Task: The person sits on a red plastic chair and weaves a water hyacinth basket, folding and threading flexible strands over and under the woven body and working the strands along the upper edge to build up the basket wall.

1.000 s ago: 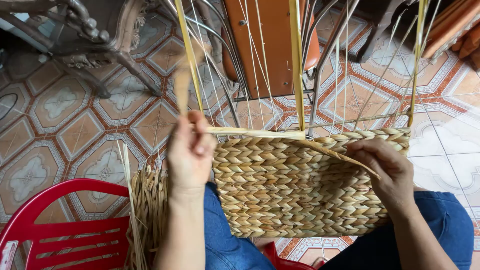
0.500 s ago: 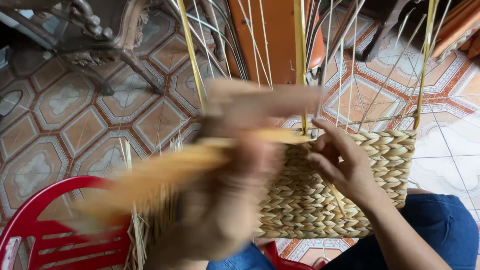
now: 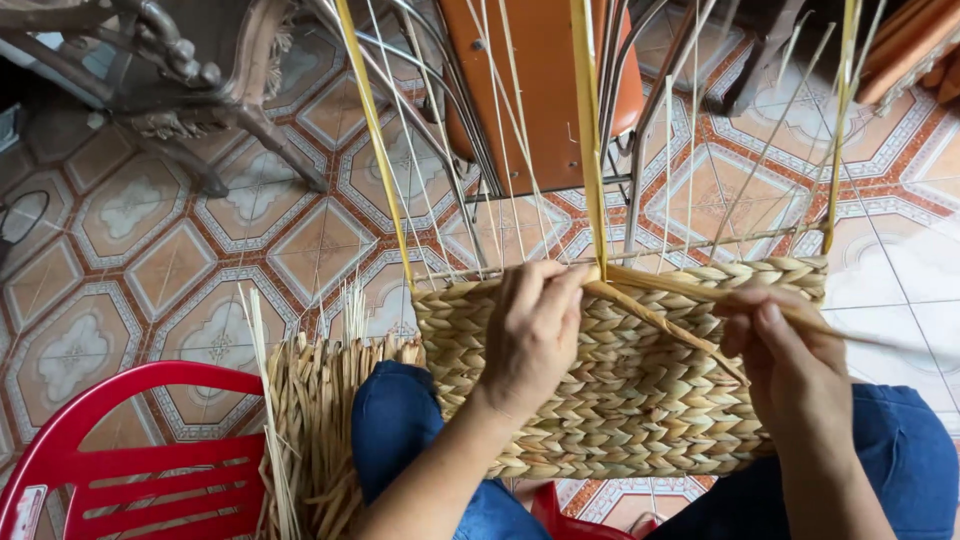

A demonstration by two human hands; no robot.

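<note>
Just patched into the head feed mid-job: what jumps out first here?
The half-woven straw basket fills the middle, resting on the person's lap, with thin upright stakes rising from its rim. The left hand pinches the rim at a yellow stake, while the right hand grips a flat strand slanting across the weave. A red plastic chair sits at lower left beside a bundle of loose straw, over patterned floor tiles.

We are looking at a woven basket (image 3: 620, 390) of dried, matt straw-coloured fibre, rough and plaited. Its upright strands (image 3: 590, 140) are looking smoother and yellower. The red chair (image 3: 120, 470) is showing glossy moulded plastic. The floor tiles (image 3: 250, 230) are gleaming like glazed ceramic. Blue denim cloth (image 3: 400, 430) is covering the knees.
</note>
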